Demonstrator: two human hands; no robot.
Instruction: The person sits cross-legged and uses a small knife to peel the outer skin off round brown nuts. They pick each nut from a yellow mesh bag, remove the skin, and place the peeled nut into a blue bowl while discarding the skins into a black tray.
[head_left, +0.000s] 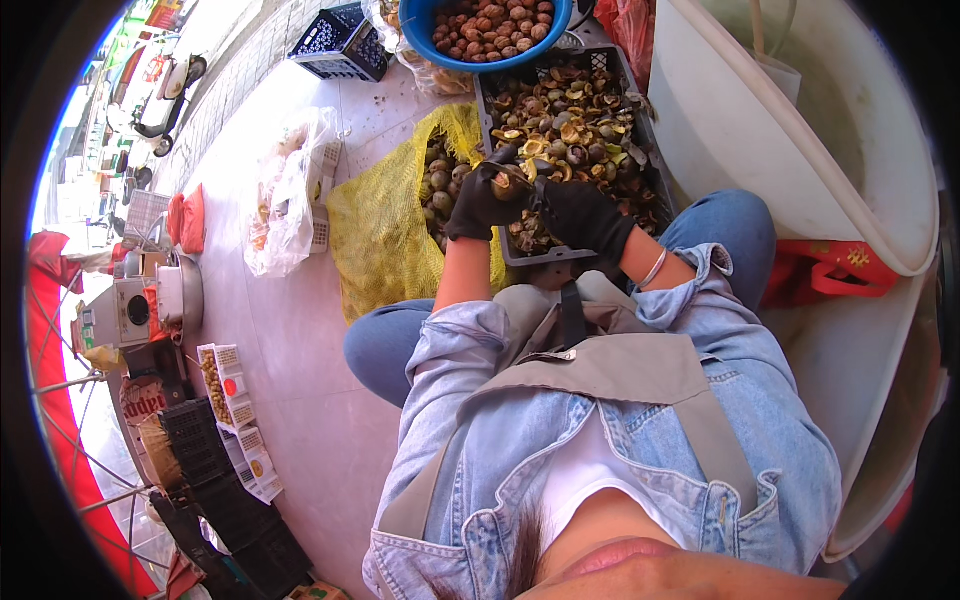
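My left hand (478, 204), in a black glove, grips a walnut (508, 186) whose husk is partly peeled back. My right hand (581, 214), gloved in black too, is close beside that nut with its fingers curled. Whether it holds a small tool cannot be made out. Both hands are above the near part of a dark plastic crate (551, 255) filled with cut husks (570, 135) and husk pieces. Left of the crate lies a yellow mesh sack (390, 217), its mouth showing whole walnuts in their husks (442, 184).
Shelled-out brown walnuts fill a blue basin (411, 41) at the crate's far end. A large white tub (720, 127) rises close on the right. Further left are a white plastic bag (281, 202), a blue basket (341, 56) and white baskets (232, 390) on the tiled floor.
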